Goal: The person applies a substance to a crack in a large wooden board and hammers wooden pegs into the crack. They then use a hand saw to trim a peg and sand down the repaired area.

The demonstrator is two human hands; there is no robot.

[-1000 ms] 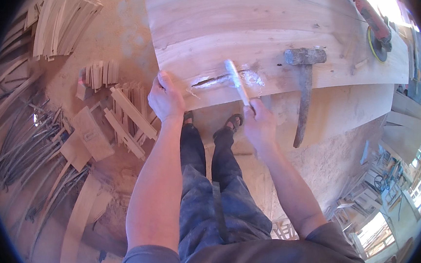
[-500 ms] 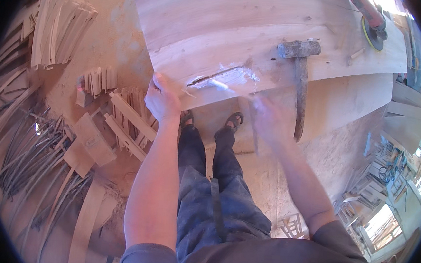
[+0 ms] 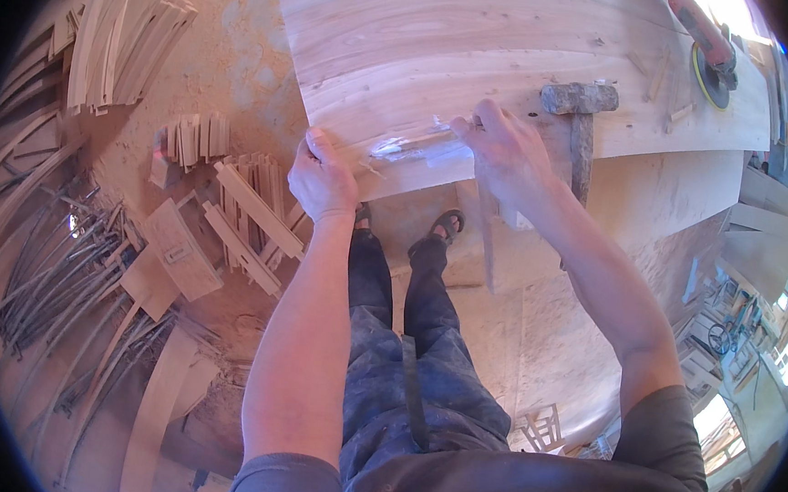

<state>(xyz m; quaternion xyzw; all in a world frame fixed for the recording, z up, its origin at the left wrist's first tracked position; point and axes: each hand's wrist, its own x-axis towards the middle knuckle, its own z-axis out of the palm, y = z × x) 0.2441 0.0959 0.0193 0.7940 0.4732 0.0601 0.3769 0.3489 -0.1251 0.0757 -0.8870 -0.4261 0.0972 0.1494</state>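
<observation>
A pale wooden panel (image 3: 398, 63) lies in front of me, its near edge towards my body. My left hand (image 3: 326, 177) is closed around its near left corner, thumb on top. Along the near edge, a patch of wet-looking white filler or glue (image 3: 396, 147) shines on the wood. Over the right end of that patch is my right hand (image 3: 510, 154), its fingers curled together; what they hold is hidden. A small white shape (image 3: 516, 220) shows below the right wrist, too covered to name. Just right of this hand a hammer (image 3: 580, 99) rests on the panel, its handle partly behind my forearm.
A red power sander (image 3: 713, 54) with a yellow-rimmed disc lies at the panel's far right. Stacks of wooden slats (image 3: 120, 44) and cut pieces (image 3: 255, 209) stand on the dusty floor at left, near a heap of thin rods (image 3: 54, 268). A wooden frame (image 3: 541, 427) is behind at right.
My right hand has moved up and left, from off the near edge to over the white patch. The dark crack seen there before no longer shows. My left hand keeps its hold on the corner.
</observation>
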